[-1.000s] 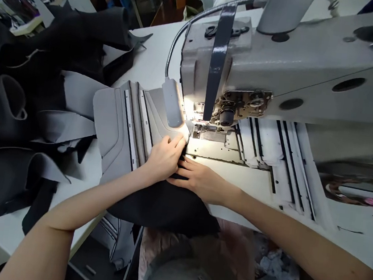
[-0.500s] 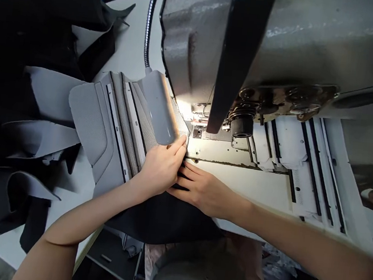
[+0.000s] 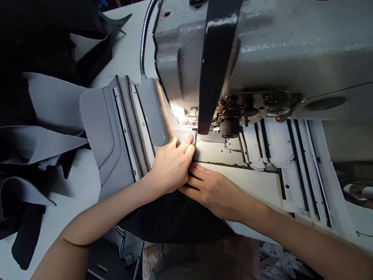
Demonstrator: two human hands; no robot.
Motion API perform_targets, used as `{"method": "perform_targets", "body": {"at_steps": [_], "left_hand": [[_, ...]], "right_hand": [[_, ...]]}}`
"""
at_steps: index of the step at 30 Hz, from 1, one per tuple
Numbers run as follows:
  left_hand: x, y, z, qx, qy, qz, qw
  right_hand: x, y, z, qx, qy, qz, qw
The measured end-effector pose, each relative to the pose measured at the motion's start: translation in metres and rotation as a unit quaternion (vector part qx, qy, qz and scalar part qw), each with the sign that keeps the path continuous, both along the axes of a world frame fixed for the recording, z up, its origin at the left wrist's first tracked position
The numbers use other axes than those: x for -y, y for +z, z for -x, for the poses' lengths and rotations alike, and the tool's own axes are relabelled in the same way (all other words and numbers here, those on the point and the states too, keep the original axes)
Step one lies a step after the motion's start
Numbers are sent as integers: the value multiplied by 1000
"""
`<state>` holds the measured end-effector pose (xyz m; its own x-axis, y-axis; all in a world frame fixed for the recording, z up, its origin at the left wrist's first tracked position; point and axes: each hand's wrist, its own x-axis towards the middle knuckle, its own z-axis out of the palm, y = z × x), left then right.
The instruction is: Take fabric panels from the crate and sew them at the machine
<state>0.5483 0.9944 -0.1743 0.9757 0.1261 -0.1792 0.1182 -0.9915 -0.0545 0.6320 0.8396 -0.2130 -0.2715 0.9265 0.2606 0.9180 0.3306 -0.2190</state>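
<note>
Grey fabric panel (image 3: 119, 137) under both hands, left hand (image 3: 170, 167) and right hand (image 3: 216, 193) together, pressed flat by the sewing machine (image 3: 284, 48).

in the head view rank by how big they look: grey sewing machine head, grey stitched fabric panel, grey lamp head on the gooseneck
1. Grey sewing machine head, largest, though nearest the camera.
2. Grey stitched fabric panel, under the left hand.
3. Grey lamp head on the gooseneck, smallest.

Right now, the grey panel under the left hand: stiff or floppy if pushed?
Probably semi-stiff: the grey panel lies flat and holds its edge. It would likely slide as one sheet, since the left hand presses it. Loose pieces nearby curl, suggesting foam backing.
</note>
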Motion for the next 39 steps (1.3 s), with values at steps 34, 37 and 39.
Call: {"method": "perform_targets", "body": {"at_steps": [34,37,39], "left_hand": [[-8,-4,-6,34,-82,-47,995],[-10,-5,-11,42,-63,-36,996],[-11,-6,-16,41,-56,-28,997]], "right_hand": [[1,-20,-23,-25,-16,-58,998],[-3,-19,-27,-31,-25,-68,997],[-6,-17,-30,-25,-27,-67,997]]}}
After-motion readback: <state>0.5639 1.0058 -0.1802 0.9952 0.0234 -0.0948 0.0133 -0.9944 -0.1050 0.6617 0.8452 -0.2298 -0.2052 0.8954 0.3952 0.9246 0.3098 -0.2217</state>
